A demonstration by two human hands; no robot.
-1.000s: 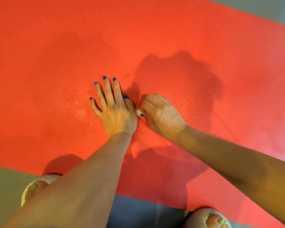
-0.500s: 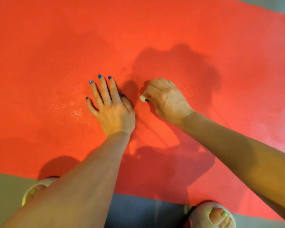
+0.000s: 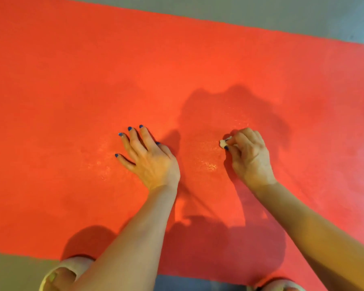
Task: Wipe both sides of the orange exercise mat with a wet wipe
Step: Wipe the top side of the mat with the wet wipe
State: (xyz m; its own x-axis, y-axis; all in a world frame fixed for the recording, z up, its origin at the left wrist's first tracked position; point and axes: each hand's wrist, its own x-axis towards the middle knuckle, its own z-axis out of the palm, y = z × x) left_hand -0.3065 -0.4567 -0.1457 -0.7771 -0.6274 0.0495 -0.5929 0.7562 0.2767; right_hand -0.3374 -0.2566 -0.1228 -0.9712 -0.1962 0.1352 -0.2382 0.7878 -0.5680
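1. Foam-like orange mat (image 3: 198, 70) lies flat on the grey floor (image 3: 261, 15), its long axis running left to right; both ends are cut off.
2. Your left hand (image 3: 149, 158) presses flat, fingers spread.
3. Your right hand (image 3: 250, 156) pinches a balled white wet wipe (image 3: 224, 143), mostly hidden, against the mat.

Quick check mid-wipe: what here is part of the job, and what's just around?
In the job:
orange mat
wet wipe, balled small, pinched in the right hand
left hand, flat on the mat

Just around:
grey floor
light slippers at the near edge
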